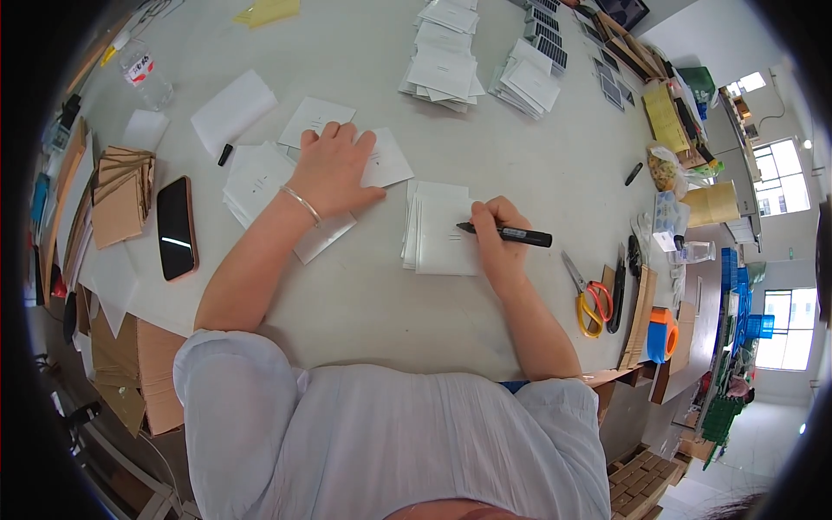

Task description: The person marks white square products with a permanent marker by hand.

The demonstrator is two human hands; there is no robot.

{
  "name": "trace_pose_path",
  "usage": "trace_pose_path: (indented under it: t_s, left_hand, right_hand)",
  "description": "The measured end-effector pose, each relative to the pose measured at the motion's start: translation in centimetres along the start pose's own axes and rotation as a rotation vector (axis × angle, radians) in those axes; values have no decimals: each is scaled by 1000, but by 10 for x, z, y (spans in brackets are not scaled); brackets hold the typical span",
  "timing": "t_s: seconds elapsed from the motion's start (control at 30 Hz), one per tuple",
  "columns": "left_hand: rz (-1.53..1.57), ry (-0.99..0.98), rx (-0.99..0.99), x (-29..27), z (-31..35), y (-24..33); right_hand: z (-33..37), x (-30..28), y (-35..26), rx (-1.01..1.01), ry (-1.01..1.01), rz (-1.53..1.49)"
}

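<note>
My right hand point(501, 247) grips a black marker pen point(530, 237) uncapped, its tip over the upper right part of a stack of white cards or flat envelopes point(440, 238) directly in front of me. The edge of that hand rests at the stack's right side. Farther left, my left hand point(340, 169) lies with fingers apart on a loose spread of similar white cards point(258, 179), which bear small printed marks. The hand covers part of them, and none is visibly pinched. A small black marker cap point(225, 155) lies left of the spread.
At left are a phone point(177, 227), cut cardboard pieces point(121, 195) and a plastic bottle point(146, 76). Tall piles of white cards point(442, 65) stand at the far side. Scissors point(593, 303), a black cutter point(617, 290) and an orange-and-blue tape roll point(663, 336) lie right.
</note>
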State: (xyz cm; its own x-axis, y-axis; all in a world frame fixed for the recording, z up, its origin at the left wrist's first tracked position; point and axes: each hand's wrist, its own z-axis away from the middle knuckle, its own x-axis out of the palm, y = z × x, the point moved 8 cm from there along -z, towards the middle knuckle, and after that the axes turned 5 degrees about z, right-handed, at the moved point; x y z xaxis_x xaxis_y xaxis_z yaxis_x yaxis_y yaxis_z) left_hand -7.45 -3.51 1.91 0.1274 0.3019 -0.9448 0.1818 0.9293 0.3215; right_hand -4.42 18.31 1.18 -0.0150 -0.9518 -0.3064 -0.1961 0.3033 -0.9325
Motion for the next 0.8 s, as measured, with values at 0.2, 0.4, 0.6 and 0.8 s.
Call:
trace_pose_path:
  t_s: [0.2, 0.4, 0.6, 0.8]
  left_hand:
    - [146, 158, 378, 3, 26, 55]
    - [214, 92, 551, 20, 47, 97]
    - [232, 107, 553, 24, 49, 96]
    - [259, 115, 514, 25, 47, 94]
  right_hand:
    - [3, 6, -7, -81, -32, 123]
    - [3, 5, -7, -125, -5, 218]
    - [4, 8, -12, -179, -16, 290]
    - [8, -3, -4, -119, -3, 100]
